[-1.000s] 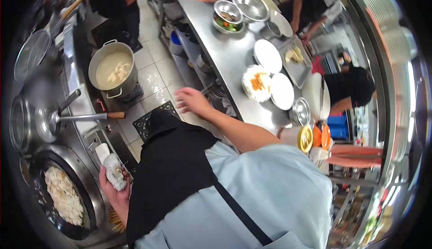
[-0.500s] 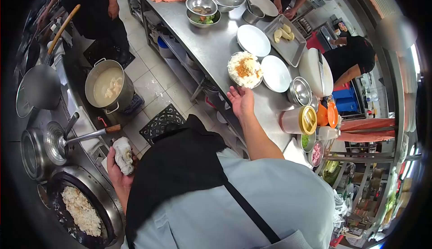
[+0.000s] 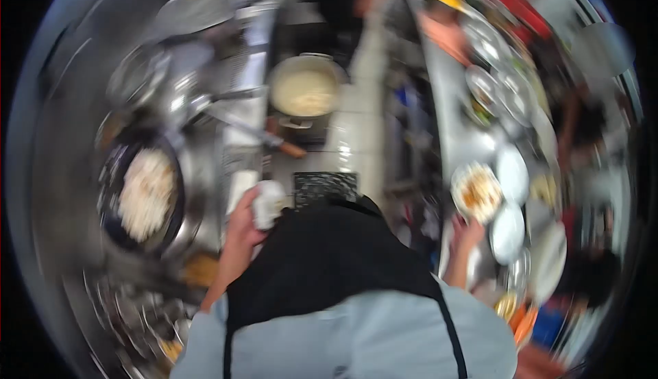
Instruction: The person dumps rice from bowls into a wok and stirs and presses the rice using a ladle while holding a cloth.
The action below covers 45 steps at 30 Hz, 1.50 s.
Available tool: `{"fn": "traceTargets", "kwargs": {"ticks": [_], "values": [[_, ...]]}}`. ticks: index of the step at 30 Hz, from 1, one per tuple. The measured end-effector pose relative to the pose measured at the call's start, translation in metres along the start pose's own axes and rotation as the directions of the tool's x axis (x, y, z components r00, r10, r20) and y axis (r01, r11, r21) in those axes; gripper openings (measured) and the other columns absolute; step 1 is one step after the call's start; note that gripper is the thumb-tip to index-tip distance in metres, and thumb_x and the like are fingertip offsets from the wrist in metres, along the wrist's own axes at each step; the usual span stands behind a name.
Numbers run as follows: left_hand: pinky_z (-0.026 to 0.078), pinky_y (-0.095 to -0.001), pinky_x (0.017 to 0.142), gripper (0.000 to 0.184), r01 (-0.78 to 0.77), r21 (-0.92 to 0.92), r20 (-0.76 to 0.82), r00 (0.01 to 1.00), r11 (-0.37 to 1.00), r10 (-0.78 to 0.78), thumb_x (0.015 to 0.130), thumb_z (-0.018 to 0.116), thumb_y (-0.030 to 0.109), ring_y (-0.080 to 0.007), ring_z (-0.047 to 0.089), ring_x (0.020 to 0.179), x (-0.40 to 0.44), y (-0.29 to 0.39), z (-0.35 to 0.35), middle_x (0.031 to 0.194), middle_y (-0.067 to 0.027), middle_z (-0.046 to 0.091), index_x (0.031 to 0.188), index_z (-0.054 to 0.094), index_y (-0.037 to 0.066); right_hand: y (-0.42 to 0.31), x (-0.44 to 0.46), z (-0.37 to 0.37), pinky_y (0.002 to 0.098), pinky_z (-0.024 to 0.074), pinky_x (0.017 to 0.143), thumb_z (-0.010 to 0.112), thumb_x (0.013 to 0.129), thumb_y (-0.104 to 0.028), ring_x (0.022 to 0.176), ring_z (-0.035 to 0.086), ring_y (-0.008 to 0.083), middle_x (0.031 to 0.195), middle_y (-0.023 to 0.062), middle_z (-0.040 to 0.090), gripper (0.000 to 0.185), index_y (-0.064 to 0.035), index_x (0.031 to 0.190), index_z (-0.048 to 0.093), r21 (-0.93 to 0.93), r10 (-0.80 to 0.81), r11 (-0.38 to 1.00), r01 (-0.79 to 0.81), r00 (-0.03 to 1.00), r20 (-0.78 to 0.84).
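"What's at the far left of the frame?"

"A dark wok (image 3: 110, 208) with a heap of pale rice (image 3: 146, 194) in it. Right of that, left of centre, the left hand (image 3: 243, 223) has its fingers wrapped round a white cloth bundle (image 3: 269, 204)."

"How would that handle?"

"Soft and light, I'd judge; it should squash under the fingers, so a palm round its middle suits it."

"And above centre?"

"A metal pot (image 3: 312, 62) with cloudy, pale liquid (image 3: 301, 83) and paler lumps in it."

"Then the right side?"

"Right of centre, the right hand (image 3: 469, 231) is at the near edge of a bowl (image 3: 458, 208) on the steel counter. Whether its fingers are clamped on the rim or merely resting there, I can't tell; it's too blurred."

"What's in that one?"

"White rice with an orange-brown topping (image 3: 474, 195). Probably fairly weighty, stiff-walled, maybe slick at the rim, its load loose. Best held low, with support underneath."

"Anything beyond?"

"Metal bowls (image 3: 510, 91) at upper right, something green among them, and two white plates (image 3: 507, 234) just beside the rice."
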<state>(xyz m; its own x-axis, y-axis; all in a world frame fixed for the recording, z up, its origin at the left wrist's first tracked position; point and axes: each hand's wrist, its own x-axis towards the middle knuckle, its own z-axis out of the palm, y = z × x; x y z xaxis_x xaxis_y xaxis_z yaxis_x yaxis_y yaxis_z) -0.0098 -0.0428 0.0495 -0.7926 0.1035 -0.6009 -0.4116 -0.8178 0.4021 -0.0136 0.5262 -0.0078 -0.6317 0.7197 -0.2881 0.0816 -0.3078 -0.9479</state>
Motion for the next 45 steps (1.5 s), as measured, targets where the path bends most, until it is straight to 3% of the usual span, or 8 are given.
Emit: {"fn": "traceTargets", "kwargs": {"ticks": [7, 13, 19, 21, 24, 36, 39, 45], "values": [[0.06, -0.04, 0.079, 0.027, -0.255, -0.219, -0.093, 0.966, 0.942, 0.24, 0.101, 0.061, 0.025, -0.0253, 0.072, 0.085, -0.041, -0.011, -0.023, 0.098, -0.0119, 0.072, 0.115, 0.064, 0.003, -0.014, -0.066, 0.202, 0.0323, 0.0558, 0.054, 0.059, 0.097, -0.015, 0.066, 0.066, 0.0193, 0.1, 0.0112, 0.068, 0.032, -0.0054, 0.127, 0.053, -0.398, 0.281, 0.917, 0.024, 0.668, 0.689], [0.06, -0.0381, 0.079, 0.031, -0.505, -0.227, -0.26, 0.855, 0.833, 0.448, 0.101, 0.062, 0.025, -0.0232, 0.072, 0.089, -0.119, -0.037, -0.063, 0.103, -0.0118, 0.072, 0.121, 0.063, 0.0, 0.015, -0.245, 0.442, 0.0331, 0.058, 0.055, 0.05, 0.096, -0.008, 0.078, 0.071, 0.0235, 0.103, 0.017, 0.069, 0.03, 0.0042, 0.124, 0.052, -0.441, 0.453, 0.891, 0.111, -0.15, 0.879], [0.061, -0.0405, 0.081, 0.043, -0.765, -0.192, -0.674, 0.558, 0.615, 0.484, 0.099, 0.063, 0.026, -0.0269, 0.072, 0.092, -0.202, -0.081, -0.061, 0.106, -0.0153, 0.071, 0.129, 0.057, -0.003, 0.012, -0.458, 0.587, 0.0416, 0.0493, 0.052, 0.061, 0.088, -0.006, 0.059, 0.065, 0.0241, 0.076, 0.0139, 0.06, 0.011, 0.0001, 0.095, 0.055, 0.239, 0.071, 0.752, 0.614, -0.436, 0.897], [0.061, -0.0418, 0.081, 0.044, -0.812, -0.203, -0.755, 0.485, 0.547, 0.441, 0.098, 0.063, 0.026, -0.0284, 0.072, 0.093, -0.216, -0.099, -0.068, 0.106, -0.0165, 0.07, 0.13, 0.056, -0.004, 0.072, -0.504, 0.614, 0.0506, 0.0571, 0.071, 0.064, 0.085, -0.009, 0.085, 0.068, 0.0393, 0.113, 0.026, 0.062, 0.026, -0.0013, 0.11, 0.062, 0.819, -0.374, 0.199, 0.537, -0.731, 0.571], [0.061, -0.0434, 0.08, 0.043, -0.839, -0.241, -0.78, 0.466, 0.488, 0.418, 0.098, 0.063, 0.027, -0.0294, 0.072, 0.091, -0.223, -0.129, -0.083, 0.104, -0.0168, 0.07, 0.128, 0.057, -0.003, 0.147, -0.565, 0.591, 0.0513, 0.0609, 0.083, 0.054, 0.092, -0.011, 0.091, 0.071, 0.0456, 0.14, 0.0268, 0.045, 0.028, -0.01, 0.119, 0.062, 0.807, 0.221, 0.019, 0.59, -0.79, 0.572], [0.059, -0.043, 0.072, 0.042, -0.875, -0.232, -0.842, 0.399, 0.424, 0.364, 0.097, 0.063, 0.035, -0.0292, 0.07, 0.082, -0.228, -0.13, -0.091, 0.1, -0.0136, 0.069, 0.121, 0.06, 0.0, 0.116, -0.51, 0.698, 0.0446, 0.0604, 0.06, 0.063, 0.089, -0.012, 0.076, 0.072, 0.033, 0.093, 0.0183, 0.065, 0.018, -0.0017, 0.103, 0.056, 0.536, -0.162, 0.386, 0.751, -0.517, 0.841], [0.059, -0.0425, 0.074, 0.042, -0.823, -0.212, -0.726, 0.494, 0.528, 0.478, 0.099, 0.061, 0.035, -0.0283, 0.07, 0.084, -0.221, -0.1, -0.101, 0.102, -0.0126, 0.07, 0.124, 0.061, 0.001, 0.094, -0.45, 0.66, 0.0433, 0.0611, 0.058, 0.065, 0.092, -0.011, 0.073, 0.068, 0.0264, 0.077, 0.0109, 0.059, 0.013, -0.0046, 0.094, 0.053, -0.08, 0.252, 0.852, 0.518, -0.272, 0.929], [0.06, -0.0386, 0.071, 0.04, -0.584, -0.109, -0.649, 0.655, 0.804, 0.387, 0.098, 0.067, 0.039, -0.0234, 0.07, 0.086, -0.176, -0.017, -0.087, 0.104, -0.0066, 0.071, 0.124, 0.063, 0.009, 0.075, -0.22, 0.504, 0.0435, 0.0604, 0.056, 0.064, 0.094, -0.011, 0.064, 0.065, 0.0257, 0.09, 0.0112, 0.058, 0.015, -0.0075, 0.102, 0.051, -0.474, 0.475, 0.877, -0.082, -0.008, 0.88]]}}
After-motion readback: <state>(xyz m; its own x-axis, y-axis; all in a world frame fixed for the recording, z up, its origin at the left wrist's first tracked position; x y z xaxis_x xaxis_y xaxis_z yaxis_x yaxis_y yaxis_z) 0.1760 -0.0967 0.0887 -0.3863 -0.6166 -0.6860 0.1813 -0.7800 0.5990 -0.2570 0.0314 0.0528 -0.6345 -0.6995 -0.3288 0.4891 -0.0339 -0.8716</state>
